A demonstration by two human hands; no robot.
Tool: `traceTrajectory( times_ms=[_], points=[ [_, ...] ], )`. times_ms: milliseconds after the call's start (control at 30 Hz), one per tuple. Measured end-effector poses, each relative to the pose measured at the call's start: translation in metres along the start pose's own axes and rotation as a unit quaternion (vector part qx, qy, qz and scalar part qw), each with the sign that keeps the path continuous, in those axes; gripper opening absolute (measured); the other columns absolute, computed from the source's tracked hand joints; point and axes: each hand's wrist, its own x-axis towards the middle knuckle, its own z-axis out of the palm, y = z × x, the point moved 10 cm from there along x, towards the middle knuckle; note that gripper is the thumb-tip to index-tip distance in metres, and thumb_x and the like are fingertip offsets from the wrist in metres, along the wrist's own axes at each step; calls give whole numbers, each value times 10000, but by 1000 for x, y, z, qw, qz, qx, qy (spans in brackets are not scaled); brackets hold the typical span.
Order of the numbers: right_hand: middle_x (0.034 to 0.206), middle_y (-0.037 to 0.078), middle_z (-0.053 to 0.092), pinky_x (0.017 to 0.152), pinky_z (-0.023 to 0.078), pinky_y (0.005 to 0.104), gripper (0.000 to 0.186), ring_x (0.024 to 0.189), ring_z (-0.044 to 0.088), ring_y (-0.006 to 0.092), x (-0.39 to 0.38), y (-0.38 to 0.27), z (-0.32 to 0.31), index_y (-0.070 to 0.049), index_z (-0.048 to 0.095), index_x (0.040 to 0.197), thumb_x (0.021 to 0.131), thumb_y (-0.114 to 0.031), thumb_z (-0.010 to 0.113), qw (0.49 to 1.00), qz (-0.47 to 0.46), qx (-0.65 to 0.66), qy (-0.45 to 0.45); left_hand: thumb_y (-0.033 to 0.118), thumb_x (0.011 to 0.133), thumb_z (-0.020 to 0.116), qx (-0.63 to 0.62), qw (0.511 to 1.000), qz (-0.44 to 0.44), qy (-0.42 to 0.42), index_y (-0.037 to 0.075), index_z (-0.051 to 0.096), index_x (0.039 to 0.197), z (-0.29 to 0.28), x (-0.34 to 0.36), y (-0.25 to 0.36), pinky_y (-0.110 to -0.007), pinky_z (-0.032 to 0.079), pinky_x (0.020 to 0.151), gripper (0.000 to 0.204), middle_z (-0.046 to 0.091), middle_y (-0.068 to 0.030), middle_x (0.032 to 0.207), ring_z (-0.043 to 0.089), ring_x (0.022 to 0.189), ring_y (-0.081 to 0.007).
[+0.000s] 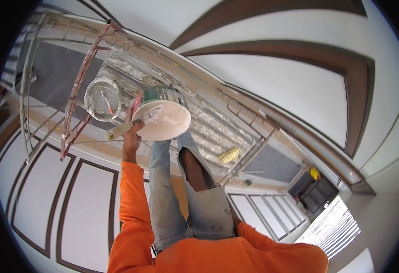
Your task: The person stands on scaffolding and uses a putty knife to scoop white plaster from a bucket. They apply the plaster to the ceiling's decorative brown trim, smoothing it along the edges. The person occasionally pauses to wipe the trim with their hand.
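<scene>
My left hand (131, 139) is closed round the pale wooden handle of a putty knife (116, 131), just against the rim of a bucket (165, 93). The bucket is green with a red patch, and a smooth, pinkish-white round face (166, 122) of it is turned toward me. Whether the fingers also grip the bucket is unclear, and the knife's blade is hard to make out. Over my right thigh, the orange right sleeve (254, 236) runs down beside my hip; my right hand is hidden.
I am above a paint-splattered scaffold deck (208, 132) with a red side frame (79, 84). Left of the bucket stands a second, smeared bucket (103, 99) with a tool in it. A yellow cloth-like piece (229, 155) lies on the deck. Brown-trimmed white walls (88, 209) flank it.
</scene>
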Motion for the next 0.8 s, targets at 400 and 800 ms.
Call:
traceTrajectory(
  times_ms=[400, 800],
  points=[
    [1504, 335, 433, 1142, 371, 405, 1121, 1400, 467, 400, -28, -119, 43, 65, 260, 1568, 860, -720, 634, 983, -72, -170, 13, 80, 842, 653, 247, 964, 76, 64, 23, 361, 1526, -14, -31, 5, -356, 346, 1115, 746, 487, -117, 1402, 477, 1260, -228],
    [1077, 281, 701, 884, 545, 517, 696, 1015, 703, 419, -28, -64, -48, 57, 553, 1257, 918, -537, 679, 898, -170, -312, 260, 91, 904, 657, 228, 973, -17, 23, 14, 335, 1544, -14, -71, -109, -343, 318, 1125, 721, 483, -130, 1442, 484, 1278, -246]
  ],
)
